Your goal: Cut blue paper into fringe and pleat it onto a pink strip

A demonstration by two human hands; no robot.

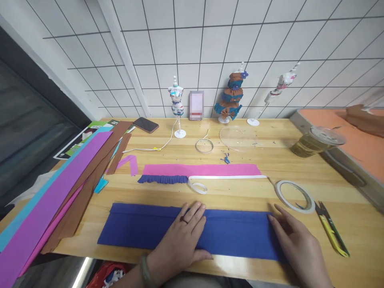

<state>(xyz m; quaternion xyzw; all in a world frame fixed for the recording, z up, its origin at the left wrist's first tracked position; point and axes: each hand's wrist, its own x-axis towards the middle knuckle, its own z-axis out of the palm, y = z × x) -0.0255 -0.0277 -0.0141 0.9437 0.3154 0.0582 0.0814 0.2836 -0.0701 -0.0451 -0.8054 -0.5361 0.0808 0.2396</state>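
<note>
A wide dark blue strip (237, 232) lies flat along the front of the wooden table. My left hand (187, 232) rests on its middle, palm down with fingers extended. At the strip's right end is my right hand (295, 240), thumb and fingers apart, the fingertips touching or close to the edge. Behind the strip lies a pink strip (201, 170) with a gathered blue ruffle (165, 179) along its left front edge. White tape (228, 177) runs along the rest of that edge, its loose end curled, and leads toward a tape roll (279, 196).
Yellow-handled snips (331, 232) lie at right, below a lidded cup (318, 142). Long coloured strips (60, 184) pile up at left, near a phone (146, 125). Small mannequins (176, 100) stand by the wall, one in a ruffled dress (229, 104). Another person's hand (366, 120) shows far right.
</note>
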